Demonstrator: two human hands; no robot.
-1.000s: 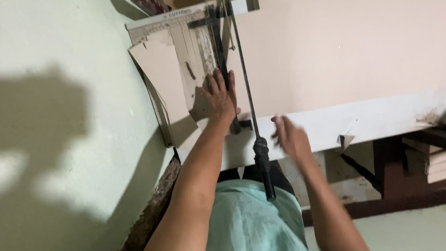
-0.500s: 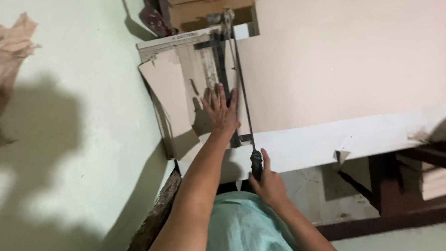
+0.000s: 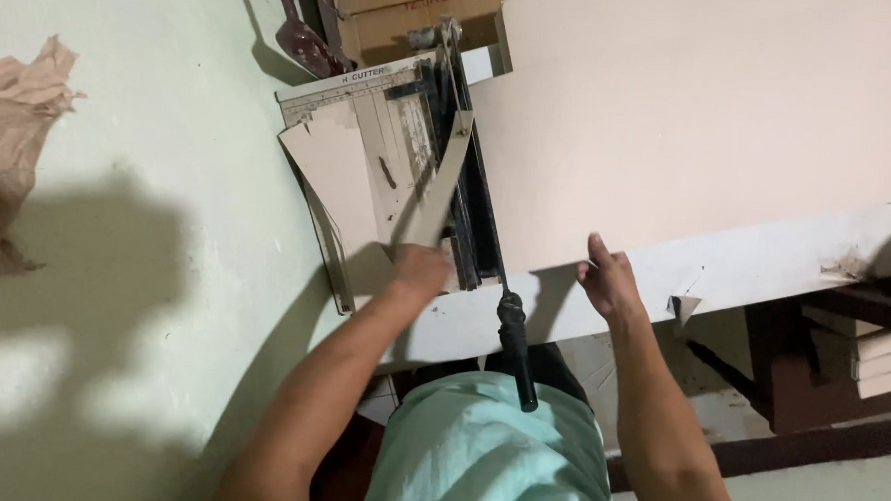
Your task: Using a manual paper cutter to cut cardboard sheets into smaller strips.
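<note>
A guillotine paper cutter [image 3: 372, 107] with a ruled base lies on the white table [image 3: 765, 269]. Its blade arm is down, and the black handle [image 3: 516, 349] sticks out over the table's edge towards my body. My left hand [image 3: 420, 271] is closed on a narrow beige strip [image 3: 440, 185], which slants up over the cutter bed. A loose piece of brown cardboard [image 3: 333, 180] rests on the bed's left side. My right hand [image 3: 609, 283] grips the near edge of a large beige sheet [image 3: 691, 121] lying right of the blade.
Crumpled brown paper [image 3: 14, 152] lies on the pale green floor at the left. A cardboard box [image 3: 396, 8] stands behind the cutter. Dark wooden frame parts and stacked boards [image 3: 862, 349] sit under the table at the right.
My right hand took the black handle, then let it go and moved right to the big sheet's edge. My left hand, flat on the cutter bed before, now holds up a narrow strip.
</note>
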